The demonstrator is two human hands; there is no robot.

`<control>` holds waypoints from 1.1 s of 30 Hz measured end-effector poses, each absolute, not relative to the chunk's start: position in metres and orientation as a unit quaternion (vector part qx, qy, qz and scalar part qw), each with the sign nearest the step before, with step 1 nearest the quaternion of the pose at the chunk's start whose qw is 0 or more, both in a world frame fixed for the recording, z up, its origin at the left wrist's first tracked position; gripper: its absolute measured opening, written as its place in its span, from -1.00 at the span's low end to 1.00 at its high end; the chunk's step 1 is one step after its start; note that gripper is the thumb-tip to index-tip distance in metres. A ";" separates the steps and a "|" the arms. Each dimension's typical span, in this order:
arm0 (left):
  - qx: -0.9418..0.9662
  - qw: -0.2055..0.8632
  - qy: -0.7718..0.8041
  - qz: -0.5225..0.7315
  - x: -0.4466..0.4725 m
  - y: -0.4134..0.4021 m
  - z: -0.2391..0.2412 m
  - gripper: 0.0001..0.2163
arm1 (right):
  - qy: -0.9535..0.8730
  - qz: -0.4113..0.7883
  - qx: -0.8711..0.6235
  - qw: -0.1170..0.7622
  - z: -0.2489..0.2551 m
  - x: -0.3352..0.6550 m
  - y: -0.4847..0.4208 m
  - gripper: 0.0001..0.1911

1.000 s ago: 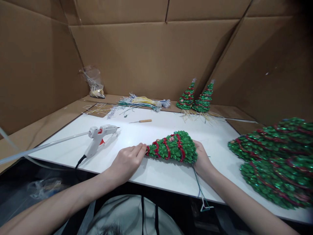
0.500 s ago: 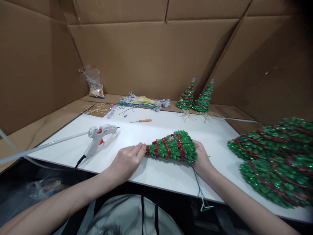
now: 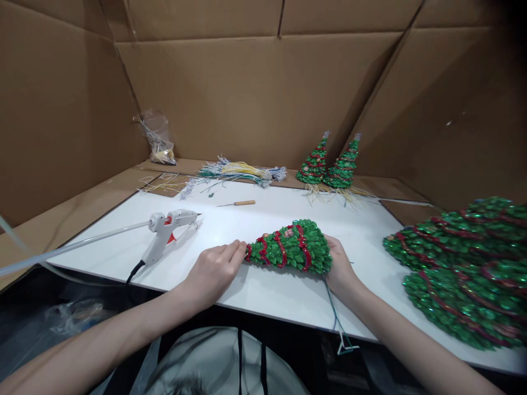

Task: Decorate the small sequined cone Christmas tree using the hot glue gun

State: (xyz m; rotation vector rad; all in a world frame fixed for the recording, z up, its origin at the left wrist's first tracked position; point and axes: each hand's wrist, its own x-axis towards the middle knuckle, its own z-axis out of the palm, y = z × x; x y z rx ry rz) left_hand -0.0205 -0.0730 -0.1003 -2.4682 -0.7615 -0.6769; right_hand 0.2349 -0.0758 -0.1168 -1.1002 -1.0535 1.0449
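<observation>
A small green Christmas tree point(image 3: 288, 248) with red garland lies on its side between my two hands, its tip pointing left. My left hand point(image 3: 218, 269) is closed around the narrow tip, which its fingers cover. At the wide base, my right hand point(image 3: 340, 266) grips the tree, with its fingers mostly hidden behind and inside the base. Thin green and blue wires point(image 3: 332, 302) with white ends trail from the base over the table's front edge.
A white glue gun point(image 3: 175, 222) with a long glue stick stands at left. Beyond the tree lie an awl point(image 3: 245, 203) and bundled wires point(image 3: 242, 171). Two finished-looking trees point(image 3: 343, 164) stand at the back; larger trees point(image 3: 465, 285) lie at right. Cardboard walls point(image 3: 255, 99) enclose the white table point(image 3: 135, 241).
</observation>
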 end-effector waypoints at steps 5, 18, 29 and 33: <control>-0.901 0.230 -0.282 -0.237 -0.021 -0.073 -0.100 -0.75 | -0.457 0.453 -0.473 0.601 -0.117 0.235 -0.075 -0.87; -0.901 0.229 -0.282 -0.237 -0.021 -0.074 -0.099 -0.76 | -0.467 0.445 -0.480 0.595 -0.115 0.234 -0.075 -0.86; -0.901 0.231 -0.281 -0.236 -0.021 -0.073 -0.100 -0.75 | -0.474 0.438 -0.483 0.592 -0.116 0.234 -0.076 -0.86; -0.904 0.221 -0.281 -0.235 -0.022 -0.073 -0.100 -0.74 | -0.479 0.435 -0.488 0.587 -0.116 0.235 -0.075 -0.84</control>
